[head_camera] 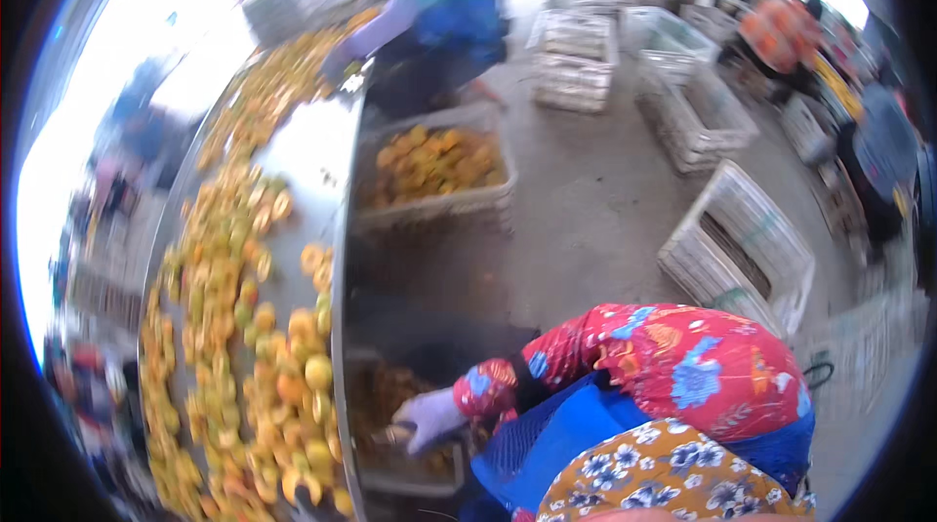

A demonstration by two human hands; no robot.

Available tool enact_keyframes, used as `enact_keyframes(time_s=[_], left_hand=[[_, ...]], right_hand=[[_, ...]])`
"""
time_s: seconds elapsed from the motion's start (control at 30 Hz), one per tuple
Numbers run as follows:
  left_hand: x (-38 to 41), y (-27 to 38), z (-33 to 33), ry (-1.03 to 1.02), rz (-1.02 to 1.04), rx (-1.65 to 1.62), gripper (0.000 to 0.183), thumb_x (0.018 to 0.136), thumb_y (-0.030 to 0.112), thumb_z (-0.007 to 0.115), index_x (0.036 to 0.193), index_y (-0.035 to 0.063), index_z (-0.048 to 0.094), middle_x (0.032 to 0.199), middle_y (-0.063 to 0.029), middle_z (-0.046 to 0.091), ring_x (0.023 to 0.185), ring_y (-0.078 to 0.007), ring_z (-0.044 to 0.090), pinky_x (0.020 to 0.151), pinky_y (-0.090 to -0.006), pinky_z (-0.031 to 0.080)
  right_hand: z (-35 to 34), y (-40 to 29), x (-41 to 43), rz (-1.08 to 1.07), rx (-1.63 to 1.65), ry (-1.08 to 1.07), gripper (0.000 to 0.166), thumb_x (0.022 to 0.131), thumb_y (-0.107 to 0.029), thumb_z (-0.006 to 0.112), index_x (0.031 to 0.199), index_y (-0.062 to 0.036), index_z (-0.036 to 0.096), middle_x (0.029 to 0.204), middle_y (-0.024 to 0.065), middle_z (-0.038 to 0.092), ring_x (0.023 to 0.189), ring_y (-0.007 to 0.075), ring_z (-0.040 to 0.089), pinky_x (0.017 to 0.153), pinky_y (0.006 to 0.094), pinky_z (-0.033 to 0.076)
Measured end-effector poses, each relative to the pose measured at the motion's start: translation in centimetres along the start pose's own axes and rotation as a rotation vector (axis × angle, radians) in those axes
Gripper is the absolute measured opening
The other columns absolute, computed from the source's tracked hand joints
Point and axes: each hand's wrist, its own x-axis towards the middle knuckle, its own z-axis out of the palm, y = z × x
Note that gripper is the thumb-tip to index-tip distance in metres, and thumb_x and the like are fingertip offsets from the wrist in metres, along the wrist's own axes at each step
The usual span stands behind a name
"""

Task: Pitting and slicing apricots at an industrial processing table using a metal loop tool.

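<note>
My right hand (pixel 432 419), in a pale purple glove below a red floral sleeve, reaches over a crate (pixel 432 485) beside the metal table. Something small and tan shows at its fingertips; blur hides whether it is gripped. The crate holds orange-brown pieces in shadow. Halved yellow fruit (pixel 216 324), apparently peaches, lies in long rows and heaps along the table (pixel 304 156). At the bottom edge, a dark finger-like shape among the fruit appears to be my left hand (pixel 301 498); most of it is cut off. My blue apron (pixel 578 419) hangs between my arm and chest.
A second crate (pixel 505 193) of fruit stands against the table. Beyond it a co-worker (pixel 457 17) bends over the tabletop. White plastic crates (pixel 739 244) and stacked crates (pixel 575 61) sit on the concrete floor (pixel 578 207). Other people work at far right and left.
</note>
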Motion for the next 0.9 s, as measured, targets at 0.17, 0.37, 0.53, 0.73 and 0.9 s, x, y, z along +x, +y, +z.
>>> enact_keyframes(time_s=[0.17, 0.37, 0.53, 0.73, 0.9], left_hand=[[-8.7, -1.8, 3.4, 0.02, -0.278, -0.773, 0.052, 0.1, 0.041, 0.052, 0.133, -0.0002, 0.052, 0.124, -0.0157, 0.061, 0.109, -0.027, 0.061, 0.093, -0.0404, 0.051], [-13.0, 1.0, 9.0, 0.218, 0.115, -0.325, 0.049, 0.106, 0.042, 0.036, 0.127, 0.002, 0.055, 0.115, -0.0107, 0.063, 0.1, -0.0215, 0.063, 0.084, -0.0325, 0.055], [-15.7, 2.0, 10.7, 0.176, 0.224, -0.004, 0.045, 0.107, 0.036, 0.035, 0.128, 0.0002, 0.053, 0.123, -0.0113, 0.059, 0.112, -0.0186, 0.056, 0.099, -0.0326, 0.044], [-16.4, 1.3, 12.3, 0.195, 0.274, 0.226, 0.032, 0.102, 0.015, 0.047, 0.131, -0.0003, 0.049, 0.123, -0.0124, 0.056, 0.116, -0.0205, 0.052, 0.102, -0.0323, 0.041], [-15.8, 1.2, 12.0, 0.284, 0.141, 0.065, 0.034, 0.099, 0.016, 0.05, 0.129, -0.0006, 0.05, 0.122, -0.0191, 0.055, 0.112, -0.0304, 0.055, 0.098, -0.0369, 0.043]], right_hand=[[-1.5, -3.2, -2.0, -0.167, -0.061, 0.383, 0.035, 0.079, -0.031, 0.075, 0.099, -0.0032, 0.065, 0.088, 0.0142, 0.069, 0.081, 0.0207, 0.066, 0.074, 0.0364, 0.052], [0.8, -4.7, -1.5, -0.039, 0.21, 0.22, 0.031, 0.085, -0.024, 0.073, 0.104, -0.0017, 0.063, 0.086, 0.0147, 0.069, 0.076, 0.0192, 0.066, 0.07, 0.0354, 0.052], [1.7, -3.5, -1.5, -0.241, -0.148, 0.373, 0.03, 0.084, -0.024, 0.073, 0.1, -0.0016, 0.063, 0.085, 0.0195, 0.068, 0.079, 0.0337, 0.069, 0.069, 0.0395, 0.053], [0.7, -3.3, -1.7, -0.239, -0.203, 0.342, 0.031, 0.08, -0.022, 0.074, 0.102, -0.0016, 0.064, 0.086, 0.0201, 0.069, 0.082, 0.0374, 0.068, 0.071, 0.0414, 0.054], [0.6, -2.7, -1.8, -0.166, -0.139, 0.343, 0.019, 0.084, -0.012, 0.072, 0.095, 0.0011, 0.063, 0.076, 0.009, 0.067, 0.073, 0.013, 0.065, 0.066, 0.0315, 0.051]])
